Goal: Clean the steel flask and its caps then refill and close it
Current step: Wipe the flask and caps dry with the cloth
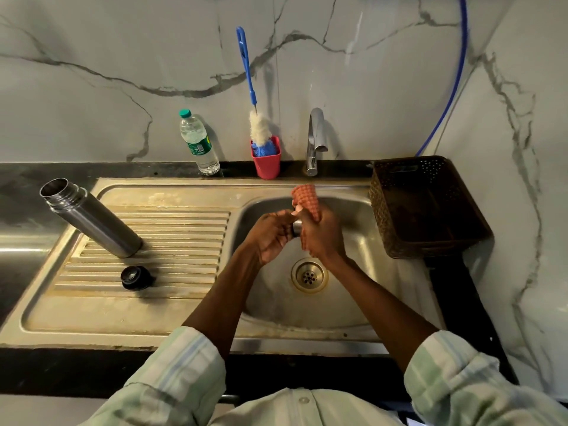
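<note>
Steel flask (90, 218) uncapped, upright on ribbed drainboard (172, 241) at left; black inner cap (136, 277) just in front on same ribs. Further back on bench (92, 169), clear water bottle (199, 142), then red cup (266, 159) with bottle brush (253, 96), then tap (315, 141). Over sink basin (353, 272), left hand (272, 233) curled round small steel cap (297, 227); right hand (322, 233) gripping orange cloth (305, 196) against it. Brown basket (427, 207) at far right.
</note>
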### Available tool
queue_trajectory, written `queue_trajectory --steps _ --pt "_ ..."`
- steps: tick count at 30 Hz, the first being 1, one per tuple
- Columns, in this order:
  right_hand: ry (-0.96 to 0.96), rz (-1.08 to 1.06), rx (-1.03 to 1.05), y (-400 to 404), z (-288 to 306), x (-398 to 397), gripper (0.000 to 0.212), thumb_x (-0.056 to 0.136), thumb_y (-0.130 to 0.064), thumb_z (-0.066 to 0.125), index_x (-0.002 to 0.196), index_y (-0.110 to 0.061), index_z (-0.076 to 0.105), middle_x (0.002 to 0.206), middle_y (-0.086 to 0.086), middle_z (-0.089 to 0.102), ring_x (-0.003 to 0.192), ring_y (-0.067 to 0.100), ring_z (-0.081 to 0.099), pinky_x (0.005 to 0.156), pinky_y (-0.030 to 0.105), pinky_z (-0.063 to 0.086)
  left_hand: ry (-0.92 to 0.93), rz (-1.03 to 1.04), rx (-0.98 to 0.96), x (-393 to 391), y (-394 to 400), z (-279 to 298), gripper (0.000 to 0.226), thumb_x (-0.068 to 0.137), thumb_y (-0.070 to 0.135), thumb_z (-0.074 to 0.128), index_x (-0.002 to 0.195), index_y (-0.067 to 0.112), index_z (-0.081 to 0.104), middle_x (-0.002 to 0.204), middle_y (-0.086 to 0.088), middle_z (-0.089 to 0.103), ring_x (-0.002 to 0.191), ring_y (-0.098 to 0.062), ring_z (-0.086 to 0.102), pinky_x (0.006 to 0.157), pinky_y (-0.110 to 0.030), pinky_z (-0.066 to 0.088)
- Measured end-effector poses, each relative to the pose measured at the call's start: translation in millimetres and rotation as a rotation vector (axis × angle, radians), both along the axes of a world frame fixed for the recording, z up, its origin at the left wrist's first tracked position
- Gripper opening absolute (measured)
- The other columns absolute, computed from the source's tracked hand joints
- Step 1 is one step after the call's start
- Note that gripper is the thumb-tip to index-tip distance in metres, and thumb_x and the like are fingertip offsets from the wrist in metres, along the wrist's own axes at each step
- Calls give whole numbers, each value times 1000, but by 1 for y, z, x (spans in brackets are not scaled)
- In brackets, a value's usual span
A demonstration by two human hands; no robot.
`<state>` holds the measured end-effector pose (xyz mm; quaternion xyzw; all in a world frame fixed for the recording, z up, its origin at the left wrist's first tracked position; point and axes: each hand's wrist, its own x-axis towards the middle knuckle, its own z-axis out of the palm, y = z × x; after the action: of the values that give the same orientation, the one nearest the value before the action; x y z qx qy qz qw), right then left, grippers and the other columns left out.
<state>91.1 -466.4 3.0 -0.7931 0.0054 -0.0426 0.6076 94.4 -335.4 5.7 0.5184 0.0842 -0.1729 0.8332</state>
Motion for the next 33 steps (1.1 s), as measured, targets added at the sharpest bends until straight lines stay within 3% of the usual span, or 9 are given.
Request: queue_trajectory --steps 3,7,9,13,16,23,28,30,33 --pt "-31 32 21 4 -11 -1 14 94 -32 58 95 -20 64 90 3 68 81 14 66 73 31 56 -96 -6 123 -4 -4 3 25 98 -1 46 87 2 68 78 -7 69 74 -15 66 72 -27 55" --pt "725 56 711 -8 17 27 32 93 -41 53 112 -18 65 107 17 72 86 33 69 87 51 55 -249 -16 204 -19 -8 -15 24 98 4 53 90 9 75 87 -7 74 86 -20 68 82 -32 55" --pt "788 82 786 -15 22 31 36 93 -39 50 118 -17 64 109 20 70 85 35 68 81 50 55 -264 -40 236 -18 -8 -21 19 97 6 56 97 7 75 93 -9 75 92 -23 68 91 -37 54" --pt "206 -125 196 -1 4 12 22 92 -36 60 88 -16 68 77 4 70 67 17 66 58 27 49 -1 14 58 -3 -10 -9 23 102 10 45 104 1 66 93 -12 71 84 -20 67 81 -32 55" --pt "-168 30 -118 3 -18 4 21 92 -42 56 95 -23 63 88 -3 64 83 16 62 70 27 50 3 56 17 4 -9 0 25 101 4 40 95 1 65 89 -13 66 79 -19 61 71 -27 56" --pt "712 80 847 -23 20 37 36 93 -36 51 121 -18 63 111 19 70 95 36 68 94 54 50 -322 -57 272 -8 -11 -11 18 97 10 57 99 0 72 97 -11 74 97 -23 68 89 -32 54" --pt "136 -139 216 -11 13 12 13 93 -34 61 90 -21 66 79 2 68 69 13 66 61 31 55 -6 -25 64 6 -9 2 21 101 10 50 110 -1 65 108 -17 69 93 -24 69 83 -33 58" --pt "-138 7 -44 -6 -5 6 19 93 -36 59 99 -20 65 89 -3 65 79 8 62 68 24 52 11 -9 74 9 -9 7 22 101 6 45 105 1 66 97 -12 71 83 -18 69 74 -29 58" --pt "-11 -42 71 -6 -9 10 20 93 -36 58 100 -19 65 90 0 67 81 14 64 72 29 52 -130 -21 211 3 -12 5 24 102 8 46 101 0 69 90 -9 73 85 -20 68 79 -32 57"
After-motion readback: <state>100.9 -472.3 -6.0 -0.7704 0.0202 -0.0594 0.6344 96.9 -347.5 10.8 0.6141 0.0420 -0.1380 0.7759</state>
